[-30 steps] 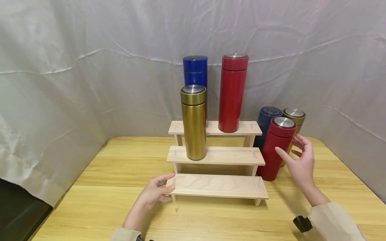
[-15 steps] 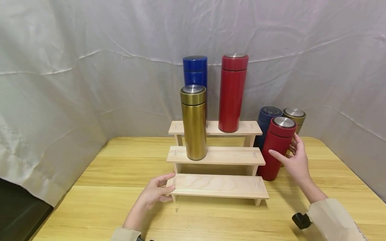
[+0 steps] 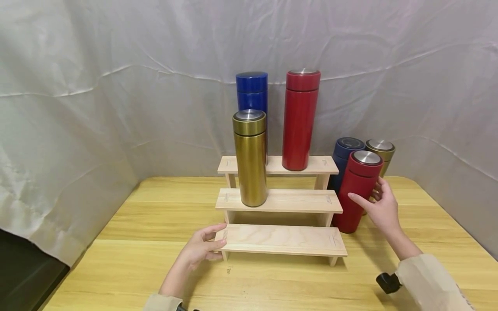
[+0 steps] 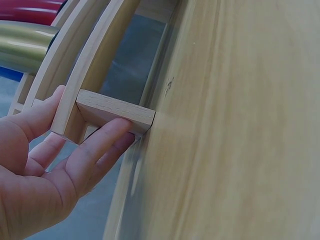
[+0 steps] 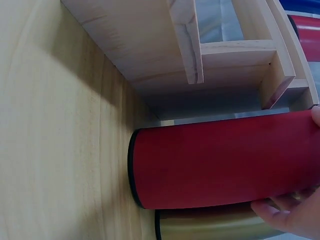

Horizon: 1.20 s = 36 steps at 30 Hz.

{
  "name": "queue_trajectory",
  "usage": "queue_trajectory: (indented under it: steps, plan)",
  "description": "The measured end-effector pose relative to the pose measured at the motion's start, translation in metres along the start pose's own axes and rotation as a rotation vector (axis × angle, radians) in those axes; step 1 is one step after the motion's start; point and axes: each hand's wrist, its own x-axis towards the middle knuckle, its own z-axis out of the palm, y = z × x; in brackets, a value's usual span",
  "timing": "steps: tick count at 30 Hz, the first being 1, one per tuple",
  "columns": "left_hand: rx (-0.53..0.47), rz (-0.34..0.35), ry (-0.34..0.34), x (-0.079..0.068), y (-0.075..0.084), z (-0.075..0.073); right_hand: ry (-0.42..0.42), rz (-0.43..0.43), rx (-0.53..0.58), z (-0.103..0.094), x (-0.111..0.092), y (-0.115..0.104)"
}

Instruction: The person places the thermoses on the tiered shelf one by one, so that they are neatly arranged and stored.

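Observation:
My left hand [image 3: 199, 247] grips the left end of the lowest step of a three-tier wooden display stand [image 3: 284, 239]. In the left wrist view its thumb lies on the board's end and its fingers [image 4: 95, 150] touch the short leg below. My right hand [image 3: 383, 212] holds a red thermos [image 3: 353, 196] that stands on the table beside the stand's right side. Its thumb is across the front, with the other fingers partly hidden behind. A blue thermos [image 3: 342, 162] and a gold thermos [image 3: 381, 149] stand just behind, both partly covered by the red one.
On the top step stand a taller blue thermos [image 3: 252, 88] and a taller red thermos [image 3: 300, 121]. A tall gold thermos [image 3: 250, 168] occupies the left of the middle step. Grey cloth [image 3: 175, 121] hangs behind the wooden table [image 3: 128, 259].
My right hand has moved left onto the red thermos, its thumb and fingers coming around it. The left hand, the stand and the thermoses stay where they were.

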Motion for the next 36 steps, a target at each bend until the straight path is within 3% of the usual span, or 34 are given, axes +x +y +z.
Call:
queue_trajectory:
  steps: [9,16,21,22,25,30,32,36]
  plan:
    - [-0.009,-0.002,-0.002,0.001,0.0,0.0,0.103,-0.036,0.023,-0.002,-0.001,-0.006]
    - [-0.005,-0.002,-0.004,0.001,0.0,0.0,0.134,-0.047,0.013,-0.007,-0.001,-0.003]
    - [-0.002,0.001,0.002,0.001,0.0,0.0,0.146,-0.105,0.036,-0.015,0.003,-0.008]
    - [-0.003,-0.001,0.004,0.001,-0.001,0.0,0.148,-0.116,0.061,-0.017,0.002,-0.014]
    - [-0.004,-0.002,0.006,0.001,0.0,0.0,0.15,-0.111,0.118,-0.025,-0.008,-0.058]
    - [-0.01,-0.007,0.009,0.001,-0.001,-0.001,0.164,-0.041,0.115,-0.036,-0.035,-0.155]
    - [-0.011,-0.008,0.008,0.001,-0.001,-0.001,0.168,-0.016,0.069,-0.039,-0.039,-0.176]
    - [-0.011,-0.008,0.009,0.0,0.0,0.0,0.174,-0.008,0.047,-0.045,-0.036,-0.186]
